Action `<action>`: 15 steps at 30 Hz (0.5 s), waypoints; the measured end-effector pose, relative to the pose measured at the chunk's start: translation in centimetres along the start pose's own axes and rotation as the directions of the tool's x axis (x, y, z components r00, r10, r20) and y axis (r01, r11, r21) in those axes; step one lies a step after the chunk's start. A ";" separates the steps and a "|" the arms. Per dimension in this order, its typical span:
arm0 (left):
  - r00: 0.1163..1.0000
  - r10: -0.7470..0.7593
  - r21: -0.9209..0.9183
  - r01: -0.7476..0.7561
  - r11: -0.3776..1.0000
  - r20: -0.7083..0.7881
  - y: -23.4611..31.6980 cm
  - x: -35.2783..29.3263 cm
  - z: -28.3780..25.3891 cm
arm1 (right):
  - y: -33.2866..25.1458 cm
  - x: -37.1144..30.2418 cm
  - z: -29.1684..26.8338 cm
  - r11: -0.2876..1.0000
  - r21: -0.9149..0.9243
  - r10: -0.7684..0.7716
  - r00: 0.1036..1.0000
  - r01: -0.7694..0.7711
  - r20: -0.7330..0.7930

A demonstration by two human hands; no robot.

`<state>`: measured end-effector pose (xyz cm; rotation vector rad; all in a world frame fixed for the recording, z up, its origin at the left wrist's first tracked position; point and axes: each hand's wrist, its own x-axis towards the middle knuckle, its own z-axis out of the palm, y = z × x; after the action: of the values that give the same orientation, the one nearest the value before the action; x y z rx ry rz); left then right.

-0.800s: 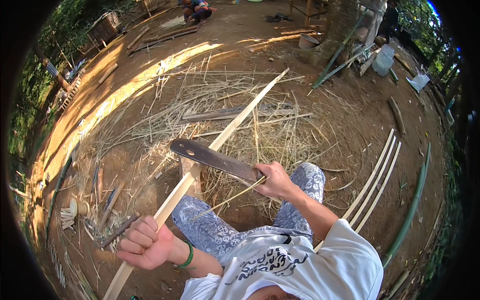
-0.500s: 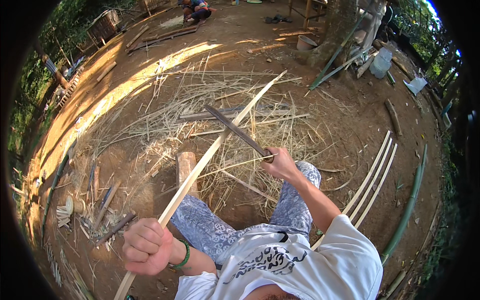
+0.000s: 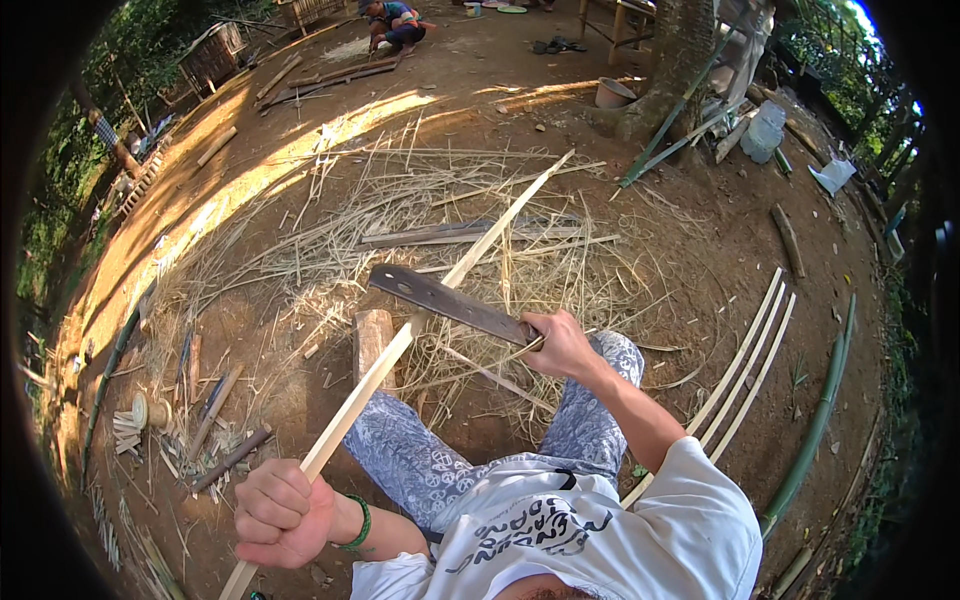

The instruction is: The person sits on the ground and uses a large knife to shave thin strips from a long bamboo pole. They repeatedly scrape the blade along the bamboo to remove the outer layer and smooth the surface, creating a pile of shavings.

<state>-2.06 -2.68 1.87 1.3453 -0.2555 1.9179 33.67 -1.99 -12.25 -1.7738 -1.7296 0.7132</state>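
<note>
Left hand [image 3: 285, 513], green bracelet [image 3: 363, 522] on its wrist: fist closed around the lower part of a long pale strip [image 3: 360, 398], thumb side toward the bottom of the view. Strip runs diagonally up and right from there, past the knees, far end over the shavings [image 3: 330, 235] on the ground. Right hand [image 3: 560, 346]: wrapped around the handle end of a wide dark blade [image 3: 455, 306], near the right knee. Blade lies across the strip around its middle, in front of it from this view, tip pointing left; contact or small gap, can't tell. Wood block [image 3: 373, 343] stands just left of the strip, partly behind it; can't tell if they touch. Dirt on the right: three thin pale strips [image 3: 743, 362] side by side, then a green pole [image 3: 817, 425]. Lower left: dark stick [image 3: 232, 462], pale roll [image 3: 151, 411]. Far back: bucket [image 3: 613, 95] beside a tree trunk [image 3: 680, 65], another person [image 3: 395, 28] crouching, upper left.
</note>
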 end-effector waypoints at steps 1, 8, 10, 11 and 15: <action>1.000 0.004 -0.001 -0.004 1.000 -0.005 -0.1 0.0 0.1 | 0.0 0.2 0.1 1.000 0.012 -0.022 1.000 0.022 0.006; 0.995 0.015 0.087 -0.006 0.996 -0.098 0.4 -0.7 -0.7 | 8.3 4.7 -0.7 0.894 -0.029 0.443 0.892 -0.447 -0.086; 0.994 0.018 0.111 -0.007 0.994 -0.105 1.5 -0.7 -0.6 | 4.9 3.8 1.0 0.974 -0.054 0.221 0.975 -0.221 -0.012; 0.994 0.016 0.105 -0.005 0.994 -0.106 1.7 -0.7 -0.6 | 3.5 3.2 1.4 0.992 -0.060 0.114 0.993 -0.113 0.011; 0.995 0.019 0.098 -0.009 0.995 -0.096 3.2 -0.2 -0.9 | 6.1 5.8 2.1 0.967 0.057 0.249 0.969 -0.249 0.011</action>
<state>-4.84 -4.49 2.14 1.3116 -0.1256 2.0234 36.59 3.79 -18.00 -1.9710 -1.4874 0.8623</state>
